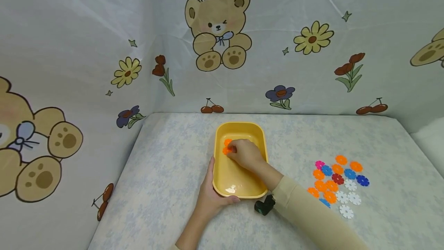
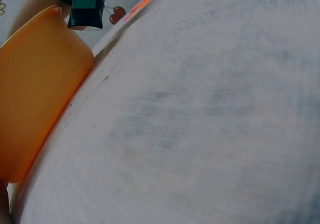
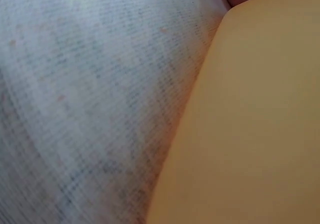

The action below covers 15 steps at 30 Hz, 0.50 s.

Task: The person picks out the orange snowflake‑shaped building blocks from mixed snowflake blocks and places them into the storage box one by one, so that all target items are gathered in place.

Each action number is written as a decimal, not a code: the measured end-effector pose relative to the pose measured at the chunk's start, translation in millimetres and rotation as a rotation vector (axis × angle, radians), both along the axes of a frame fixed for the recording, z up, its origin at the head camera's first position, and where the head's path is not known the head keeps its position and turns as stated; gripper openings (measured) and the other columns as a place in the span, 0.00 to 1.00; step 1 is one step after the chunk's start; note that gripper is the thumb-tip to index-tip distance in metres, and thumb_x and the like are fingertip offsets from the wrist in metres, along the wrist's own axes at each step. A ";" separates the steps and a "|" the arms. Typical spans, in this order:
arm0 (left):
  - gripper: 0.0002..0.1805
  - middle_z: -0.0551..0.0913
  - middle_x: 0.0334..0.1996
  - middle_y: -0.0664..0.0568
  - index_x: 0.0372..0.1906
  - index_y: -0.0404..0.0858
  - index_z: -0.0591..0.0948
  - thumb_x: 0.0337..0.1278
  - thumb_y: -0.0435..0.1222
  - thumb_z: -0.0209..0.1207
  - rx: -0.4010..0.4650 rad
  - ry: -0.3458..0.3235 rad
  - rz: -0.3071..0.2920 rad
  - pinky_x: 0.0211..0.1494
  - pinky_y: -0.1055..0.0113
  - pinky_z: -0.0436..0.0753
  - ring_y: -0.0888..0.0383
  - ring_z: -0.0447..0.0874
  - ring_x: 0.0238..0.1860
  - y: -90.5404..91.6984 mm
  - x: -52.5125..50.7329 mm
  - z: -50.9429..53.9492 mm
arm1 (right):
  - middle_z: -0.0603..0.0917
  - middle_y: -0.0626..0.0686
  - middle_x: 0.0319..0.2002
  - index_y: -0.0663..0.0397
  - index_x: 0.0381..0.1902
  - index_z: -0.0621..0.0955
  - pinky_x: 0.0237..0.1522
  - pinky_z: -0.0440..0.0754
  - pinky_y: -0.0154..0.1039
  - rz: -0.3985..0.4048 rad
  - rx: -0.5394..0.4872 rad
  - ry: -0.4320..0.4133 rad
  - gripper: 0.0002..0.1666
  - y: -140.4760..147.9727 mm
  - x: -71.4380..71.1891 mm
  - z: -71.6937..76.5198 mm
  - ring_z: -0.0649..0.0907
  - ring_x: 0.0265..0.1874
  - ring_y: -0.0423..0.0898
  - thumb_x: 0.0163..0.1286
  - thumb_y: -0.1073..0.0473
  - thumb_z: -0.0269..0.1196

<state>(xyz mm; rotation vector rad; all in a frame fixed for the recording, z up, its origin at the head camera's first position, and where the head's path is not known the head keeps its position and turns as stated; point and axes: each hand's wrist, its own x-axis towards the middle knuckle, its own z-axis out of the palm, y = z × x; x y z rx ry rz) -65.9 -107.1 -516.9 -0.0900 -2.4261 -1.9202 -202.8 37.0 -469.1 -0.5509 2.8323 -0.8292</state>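
A yellow rectangular plastic tray (image 1: pixel 233 176) stands on the table. My left hand (image 1: pixel 212 196) holds its near left corner, fingers along the left side and thumb along the near edge. Inside the tray, toward its left wall, is an orange flower-shaped disc (image 1: pixel 227 142). Just below it my right hand (image 1: pixel 245 154) reaches in, with curled fingers and thumb pinching another orange flower-shaped disc (image 1: pixel 226 151), partly hidden by the fingertips. The left wrist view has the tray's outer wall (image 2: pixel 45 89); in the right wrist view the tray wall (image 3: pixel 250 114) hides the fingertips.
Right of the tray, flower-shaped discs lie loosely grouped: several orange discs (image 1: pixel 320 185), several white discs (image 1: pixel 342 197), blue discs (image 1: pixel 350 174), a red disc (image 1: pixel 338 179) and a pink disc (image 1: pixel 319 164). A black wrist camera (image 1: pixel 264 205) sits by the tray's near right corner. A printed cloth (image 1: pixel 263 72) hangs behind.
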 end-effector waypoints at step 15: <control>0.76 0.54 0.79 0.53 0.81 0.53 0.43 0.27 0.44 0.83 0.032 0.016 0.007 0.73 0.75 0.63 0.52 0.59 0.77 2.4 0.9 4.1 | 0.85 0.47 0.36 0.48 0.55 0.84 0.20 0.71 0.34 -0.025 -0.094 0.072 0.20 70.6 21.4 62.7 0.68 0.16 0.43 0.67 0.51 0.68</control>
